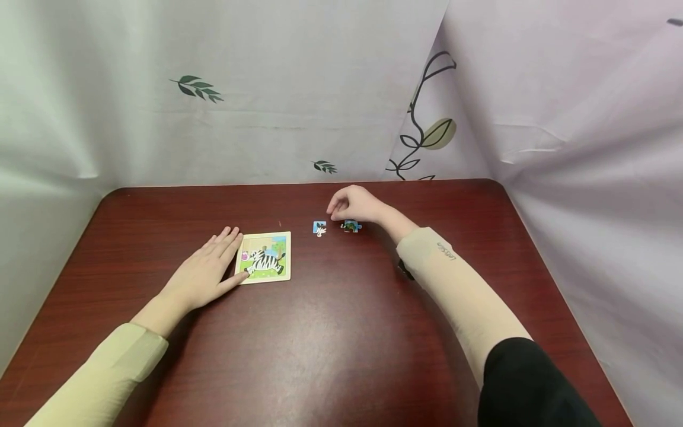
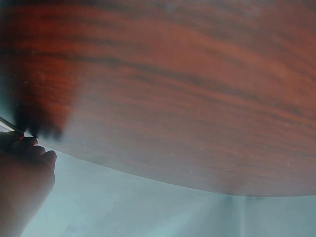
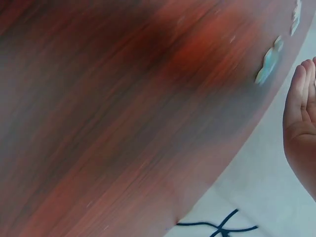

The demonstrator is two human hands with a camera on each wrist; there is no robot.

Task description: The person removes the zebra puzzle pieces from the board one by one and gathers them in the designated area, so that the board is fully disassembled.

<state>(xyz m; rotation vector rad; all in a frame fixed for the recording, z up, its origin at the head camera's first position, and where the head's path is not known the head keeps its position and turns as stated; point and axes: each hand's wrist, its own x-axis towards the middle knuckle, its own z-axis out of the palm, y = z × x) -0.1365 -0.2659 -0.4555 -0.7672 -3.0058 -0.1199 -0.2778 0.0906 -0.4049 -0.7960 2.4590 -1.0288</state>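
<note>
A square puzzle board [image 1: 288,261] with a pale frame and a zebra picture lies left of the table's middle. My left hand [image 1: 205,273] rests flat beside it, fingers spread, the thumb over its lower left corner. My right hand [image 1: 356,204] hovers above the table towards the back, its fingers loosely bent and no held thing visible. Below its fingertips lies a blue puzzle piece [image 1: 319,228] with black and white markings. A darker blue and green puzzle piece [image 1: 351,226] lies just under the hand. The right wrist view shows the right hand's fingers [image 3: 295,96] fairly straight.
The dark red wooden table [image 1: 320,344] has rounded back corners. A whitish curtain [image 1: 267,136] with leaf prints hangs behind it and along the sides. In the left wrist view, mostly table surface shows, with the left hand [image 2: 24,173] at the edge.
</note>
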